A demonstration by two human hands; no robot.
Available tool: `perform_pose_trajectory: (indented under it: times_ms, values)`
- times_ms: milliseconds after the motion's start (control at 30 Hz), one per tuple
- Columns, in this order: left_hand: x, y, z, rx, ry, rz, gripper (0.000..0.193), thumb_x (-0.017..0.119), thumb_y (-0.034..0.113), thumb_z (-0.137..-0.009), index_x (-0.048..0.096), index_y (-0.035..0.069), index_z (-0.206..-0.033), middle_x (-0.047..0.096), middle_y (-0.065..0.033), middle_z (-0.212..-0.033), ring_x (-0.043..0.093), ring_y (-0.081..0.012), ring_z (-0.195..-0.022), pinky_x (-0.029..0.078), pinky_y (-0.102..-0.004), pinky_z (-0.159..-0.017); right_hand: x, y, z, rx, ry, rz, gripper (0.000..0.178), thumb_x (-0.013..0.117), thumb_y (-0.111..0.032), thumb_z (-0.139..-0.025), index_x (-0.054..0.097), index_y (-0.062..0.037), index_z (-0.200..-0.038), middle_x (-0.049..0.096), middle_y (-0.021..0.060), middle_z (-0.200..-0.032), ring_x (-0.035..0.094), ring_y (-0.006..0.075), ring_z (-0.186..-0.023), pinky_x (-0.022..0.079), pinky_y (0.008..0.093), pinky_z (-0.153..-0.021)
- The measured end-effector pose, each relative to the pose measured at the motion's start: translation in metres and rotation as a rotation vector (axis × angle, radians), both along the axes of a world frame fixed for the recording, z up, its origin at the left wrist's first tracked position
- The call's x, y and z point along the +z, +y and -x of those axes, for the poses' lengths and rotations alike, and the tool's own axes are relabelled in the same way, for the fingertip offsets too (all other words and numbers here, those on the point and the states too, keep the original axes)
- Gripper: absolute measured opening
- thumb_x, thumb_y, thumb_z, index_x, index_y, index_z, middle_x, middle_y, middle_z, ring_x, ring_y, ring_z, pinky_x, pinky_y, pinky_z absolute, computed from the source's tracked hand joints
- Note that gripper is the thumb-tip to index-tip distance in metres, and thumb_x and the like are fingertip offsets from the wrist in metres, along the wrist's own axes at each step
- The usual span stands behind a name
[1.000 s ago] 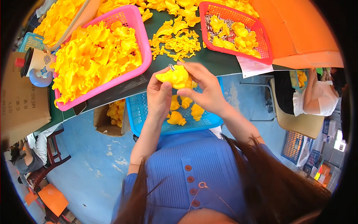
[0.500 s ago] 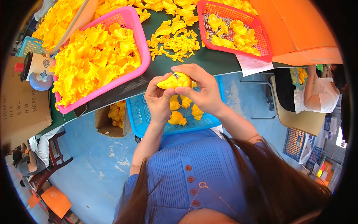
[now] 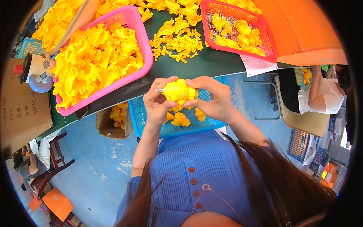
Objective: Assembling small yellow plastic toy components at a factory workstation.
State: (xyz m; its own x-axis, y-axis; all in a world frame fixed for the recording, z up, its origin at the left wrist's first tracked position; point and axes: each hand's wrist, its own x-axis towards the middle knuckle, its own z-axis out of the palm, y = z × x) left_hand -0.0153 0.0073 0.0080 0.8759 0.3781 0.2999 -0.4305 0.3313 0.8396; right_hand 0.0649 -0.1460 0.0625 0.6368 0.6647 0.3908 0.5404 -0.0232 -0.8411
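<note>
Yellow figure point(image 3: 179, 92) has turned in the grip — its metal pin point(image 3: 160, 90) now sticks out leftward. Left hand point(image 3: 155, 106) and right hand point(image 3: 217, 97) both pinch it, just off the tabletop's point(image 3: 215, 62) near edge, above the blue basket point(image 3: 170, 132). Handling seems unfinished — piece not set down.

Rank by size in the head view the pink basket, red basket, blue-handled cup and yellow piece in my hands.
Largest to smallest:
1. Pink basket
2. Red basket
3. Blue-handled cup and held yellow piece: too alike to rank
</note>
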Motion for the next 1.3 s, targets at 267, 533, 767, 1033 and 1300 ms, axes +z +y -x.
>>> perform_pose_trajectory:
  times_ms: [267, 533, 767, 1033, 1300]
  values:
    - [-0.003, 0.013, 0.019, -0.250, 0.556, -0.973, 0.056, 0.077, 0.022, -0.066, 0.058, 0.006, -0.116, 0.061, -0.0096, -0.109, 0.057, -0.0220, -0.099, 0.045, -0.0310, -0.086, 0.035, 0.031, -0.098, 0.023, -0.070, 0.375, 0.028, 0.069, -0.022, -0.077, 0.066, -0.0031, -0.097, 0.067, 0.0081, -0.077, 0.064, 0.0140, -0.073, 0.049, 0.0257, -0.068]
    - [0.019, 0.002, 0.017, -0.021, 0.432, -0.895, 0.041, 0.070, 0.022, -0.074, 0.061, 0.007, -0.110, 0.062, -0.0092, -0.104, 0.058, -0.0260, -0.098, 0.046, -0.0340, -0.083, 0.003, 0.168, -0.261, -0.340, -0.533, 0.636, 0.024, 0.057, -0.022, -0.081, 0.062, 0.0013, -0.084, 0.062, 0.0211, -0.077, 0.059, 0.0332, -0.066, 0.048, 0.0408, -0.061]
    - [0.022, 0.014, 0.013, -0.166, 0.403, -0.664, 0.035, 0.066, 0.007, -0.078, 0.060, 0.004, -0.112, 0.063, -0.0112, -0.103, 0.059, -0.0215, -0.097, 0.046, -0.0307, -0.084, -0.041, 0.151, -0.433, -0.156, 1.086, -0.106, 0.019, 0.054, -0.028, -0.085, 0.050, -0.0119, -0.075, 0.047, 0.0029, -0.056, 0.046, 0.0130, -0.046, 0.035, 0.0270, -0.038]
    - [0.016, 0.003, 0.004, -0.157, 0.251, 0.228, 0.052, 0.049, 0.026, -0.093, 0.033, 0.000, -0.134, 0.045, -0.0208, -0.129, 0.052, -0.0241, -0.112, 0.043, -0.0331, -0.094, 0.025, 0.075, -0.122, -0.216, -0.157, -0.002, 0.024, 0.061, -0.025, -0.083, 0.060, -0.0020, -0.091, 0.057, 0.0044, -0.075, 0.054, 0.0112, -0.070, 0.044, 0.0267, -0.063]
    - [0.000, -0.012, -0.003, -0.064, 0.199, 0.426, 0.053, 0.052, 0.019, -0.091, 0.029, 0.005, -0.137, 0.041, -0.0150, -0.134, 0.048, -0.0206, -0.116, 0.041, -0.0322, -0.096, -0.015, 0.021, -0.008, -0.027, -0.350, 0.049, 0.014, 0.068, -0.004, -0.071, 0.058, -0.0043, -0.080, 0.057, 0.0092, -0.083, 0.057, 0.0257, -0.074, 0.046, 0.0324, -0.065]
